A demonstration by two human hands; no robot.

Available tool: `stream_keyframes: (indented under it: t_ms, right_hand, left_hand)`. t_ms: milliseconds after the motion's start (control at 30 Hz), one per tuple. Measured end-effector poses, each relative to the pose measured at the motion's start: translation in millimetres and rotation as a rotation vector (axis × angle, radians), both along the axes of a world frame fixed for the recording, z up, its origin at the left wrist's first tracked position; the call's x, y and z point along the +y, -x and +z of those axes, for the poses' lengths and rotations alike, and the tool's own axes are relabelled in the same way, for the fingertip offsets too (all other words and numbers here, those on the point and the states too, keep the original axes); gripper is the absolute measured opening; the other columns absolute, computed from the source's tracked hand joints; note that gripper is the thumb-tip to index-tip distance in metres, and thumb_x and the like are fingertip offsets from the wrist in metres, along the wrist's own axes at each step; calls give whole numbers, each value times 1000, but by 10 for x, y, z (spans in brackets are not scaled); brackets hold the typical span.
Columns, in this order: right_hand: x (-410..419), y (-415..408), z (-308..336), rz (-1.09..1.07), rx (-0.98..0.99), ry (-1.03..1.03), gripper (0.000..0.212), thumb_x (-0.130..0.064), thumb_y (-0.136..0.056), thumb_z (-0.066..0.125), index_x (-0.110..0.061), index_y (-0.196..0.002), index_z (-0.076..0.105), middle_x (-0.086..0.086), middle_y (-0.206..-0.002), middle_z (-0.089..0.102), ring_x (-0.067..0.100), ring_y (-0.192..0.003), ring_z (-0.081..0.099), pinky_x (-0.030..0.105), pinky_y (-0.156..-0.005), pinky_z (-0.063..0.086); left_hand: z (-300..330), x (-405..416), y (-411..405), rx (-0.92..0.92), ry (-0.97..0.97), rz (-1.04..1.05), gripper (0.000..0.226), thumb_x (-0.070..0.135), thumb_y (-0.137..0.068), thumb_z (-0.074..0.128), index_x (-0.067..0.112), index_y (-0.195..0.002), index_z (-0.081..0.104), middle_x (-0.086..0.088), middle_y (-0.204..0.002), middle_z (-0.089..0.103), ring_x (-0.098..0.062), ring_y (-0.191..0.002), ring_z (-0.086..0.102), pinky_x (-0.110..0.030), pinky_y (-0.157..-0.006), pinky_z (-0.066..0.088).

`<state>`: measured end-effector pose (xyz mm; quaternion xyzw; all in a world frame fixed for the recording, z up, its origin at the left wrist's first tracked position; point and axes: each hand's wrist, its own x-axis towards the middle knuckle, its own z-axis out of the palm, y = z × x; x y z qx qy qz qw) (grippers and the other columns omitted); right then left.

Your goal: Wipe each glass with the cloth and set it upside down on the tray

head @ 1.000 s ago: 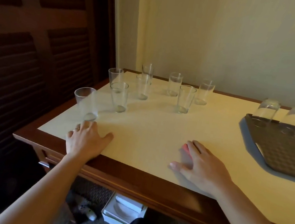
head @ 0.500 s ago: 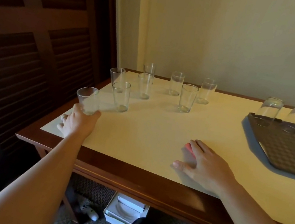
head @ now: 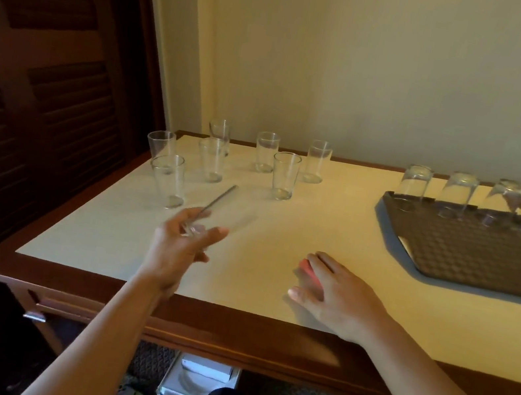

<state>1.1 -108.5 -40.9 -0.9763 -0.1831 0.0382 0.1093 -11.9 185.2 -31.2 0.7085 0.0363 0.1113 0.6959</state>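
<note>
Left hand [head: 181, 246] grips a motion-blurred glass [head: 215, 210] by its base, tilted above the table [head: 106, 233]; right hand [head: 335, 297] lies flat on the pink cloth [head: 305, 268]; best to bring glass to cloth, keeping clear of the upright glasses [head: 224, 159].

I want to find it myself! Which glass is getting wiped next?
On the cream tabletop, left of the dark tray, stands a cluster of upright glasses. Nearer than these, the left hand holds the glass: the only one lifted and tilted.
</note>
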Motion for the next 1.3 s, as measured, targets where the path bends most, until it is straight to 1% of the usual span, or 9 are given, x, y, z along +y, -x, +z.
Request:
stream_keyframes:
  t_ms: [167,333,400,467,567,767,967,1167,1300]
  right_hand:
    - [-392,140,-17,-69,-16,-54,62,-54,-103,34,-31,-158,16,-13,-165,10,13,-149,21,30,-115,29]
    - [-675,214,-48,-111,-104,-139,50,-32,-106,39,-28,-155,29,-11,-161,25,10,-144,32,26,-112,37]
    - [-695,232,-48,-120,-175,-186,48,-25,-103,45,-23,-150,38,-5,-154,39,15,-134,47,30,-105,45]
    - [-701,234,-73,-111,-246,-213,42,-20,-99,52,-19,-141,48,-4,-137,52,20,-115,61,32,-93,53]
    - [-736,203,-158,-165,-331,-257,37,-15,-94,57,-20,-131,55,-6,-119,60,19,-95,66,28,-80,55]
    - [-593,243,213,-421,-168,-1077,40,-12,-101,51,-37,-133,55,-8,-87,65,2,-44,49,19,-41,40]
    - [-455,208,423,-329,-337,-990,41,-18,-101,53,-28,-141,53,-10,-92,62,-5,-55,52,8,-54,37]
    - [-262,418,296,-231,-492,-1016,33,-26,-105,48,-38,-135,50,-18,-104,63,0,-86,64,16,-74,51]
    - [-341,291,401,-309,-454,-1077,31,-45,-104,41,-64,-127,40,-20,-101,63,-4,-79,58,22,-74,52]
  left_hand:
    - [42,-670,-196,74,209,-150,80,23,-65,98,13,-134,59,-9,-105,60,-18,-82,54,-29,-63,42]
    - [93,-1145,-333,126,442,-244,97,52,-48,101,7,-127,67,6,-90,74,-9,-83,63,-31,-89,47]
    - [116,-1355,-312,169,528,-280,84,55,-64,89,13,-132,67,0,-124,74,-14,-117,62,-35,-109,40]
    - [124,-1521,-302,203,622,-307,80,51,-87,71,10,-151,48,-22,-162,38,-26,-140,51,-40,-112,38]
    - [158,-1678,-255,294,758,-297,59,56,-94,61,20,-141,58,-24,-131,63,-30,-108,69,-48,-101,49]
    - [153,-1904,-228,388,519,-300,67,73,-95,49,22,-137,56,-17,-121,67,-36,-100,70,-50,-85,58]
    - [184,-2034,-239,314,407,-456,45,48,-108,45,18,-135,65,-26,-136,64,-35,-101,67,-51,-93,51]
    - [327,-2139,-174,57,301,-283,47,61,-87,73,21,-111,78,6,-92,69,-18,-81,55,-35,-76,49]
    - [349,-2095,-212,171,272,-461,37,55,-106,43,43,-137,60,-5,-129,72,-26,-115,71,-48,-104,53]
